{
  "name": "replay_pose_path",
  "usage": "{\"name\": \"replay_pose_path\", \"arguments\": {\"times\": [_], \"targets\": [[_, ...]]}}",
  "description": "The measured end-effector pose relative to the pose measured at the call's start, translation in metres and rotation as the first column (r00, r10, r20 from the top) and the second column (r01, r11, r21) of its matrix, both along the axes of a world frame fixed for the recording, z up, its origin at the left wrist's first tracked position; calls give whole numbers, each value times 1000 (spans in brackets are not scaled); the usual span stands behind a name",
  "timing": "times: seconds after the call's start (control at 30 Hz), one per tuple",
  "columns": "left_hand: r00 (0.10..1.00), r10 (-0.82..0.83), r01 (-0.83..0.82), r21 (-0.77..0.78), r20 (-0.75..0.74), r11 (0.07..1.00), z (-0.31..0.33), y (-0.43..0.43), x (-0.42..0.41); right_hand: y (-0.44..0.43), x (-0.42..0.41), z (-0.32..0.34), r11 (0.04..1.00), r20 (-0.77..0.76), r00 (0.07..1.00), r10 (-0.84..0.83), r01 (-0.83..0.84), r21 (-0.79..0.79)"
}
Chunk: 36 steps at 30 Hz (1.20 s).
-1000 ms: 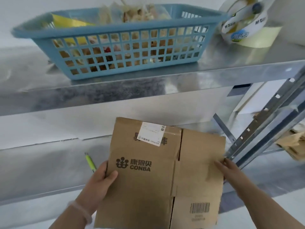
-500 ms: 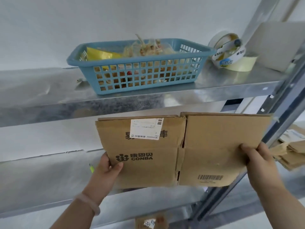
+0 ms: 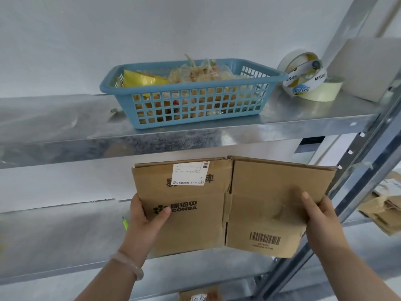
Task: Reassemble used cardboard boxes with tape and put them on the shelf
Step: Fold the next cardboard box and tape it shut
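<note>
I hold a flattened brown cardboard box (image 3: 260, 198) upright in front of the metal shelving, just below the upper shelf (image 3: 217, 135). It bears a white shipping label, a CONBA logo and a barcode. My left hand (image 3: 145, 222) grips its left edge, thumb on the logo. My right hand (image 3: 321, 216) grips its right edge. Two rolls of tape (image 3: 308, 79) lie on the upper shelf at the right, one leaning on the other.
A blue plastic basket (image 3: 195, 105) of packets stands on the upper shelf. A white board (image 3: 368, 68) leans behind the tape. More flattened cardboard (image 3: 386, 207) lies on a shelf at the far right. A green pen (image 3: 125, 222) lies on the middle shelf. Slanted steel uprights (image 3: 358, 192) stand at right.
The box has come up from low in front of me to just under the upper shelf, and its right panel has swung open wider. Both hands kept their grip.
</note>
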State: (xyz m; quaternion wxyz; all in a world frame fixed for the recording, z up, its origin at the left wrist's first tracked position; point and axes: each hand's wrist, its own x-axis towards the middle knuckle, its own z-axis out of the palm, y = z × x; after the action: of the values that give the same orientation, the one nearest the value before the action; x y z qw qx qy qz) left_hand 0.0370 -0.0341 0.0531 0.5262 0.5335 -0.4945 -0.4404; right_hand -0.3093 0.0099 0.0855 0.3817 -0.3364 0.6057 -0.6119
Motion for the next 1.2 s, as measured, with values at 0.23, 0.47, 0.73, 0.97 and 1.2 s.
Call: {"name": "replay_pose_path", "arguments": {"times": [0.23, 0.47, 0.73, 0.97, 1.2], "targets": [[981, 70, -57, -79, 182, 995, 9, 0, 3, -6, -3, 8, 997, -36, 998, -59, 57, -46], [945, 207, -187, -103, 255, 977, 12, 1, 5, -35, 2, 16, 997, -187, 981, -46, 58, 59], [929, 197, -177, -93, 314, 980, 11, 3, -1, -29, 38, 33, 935, -928, 299, -222, -205, -289], [991, 97, -92, -54, 89, 994, 29, 11, 0, -43, 52, 44, 874, -940, 122, -319, -346, -341], [859, -416, 476, 170, -298, 863, 89, 0, 19, -29, 34, 67, 863, -971, 6, -237, -457, -214]]}}
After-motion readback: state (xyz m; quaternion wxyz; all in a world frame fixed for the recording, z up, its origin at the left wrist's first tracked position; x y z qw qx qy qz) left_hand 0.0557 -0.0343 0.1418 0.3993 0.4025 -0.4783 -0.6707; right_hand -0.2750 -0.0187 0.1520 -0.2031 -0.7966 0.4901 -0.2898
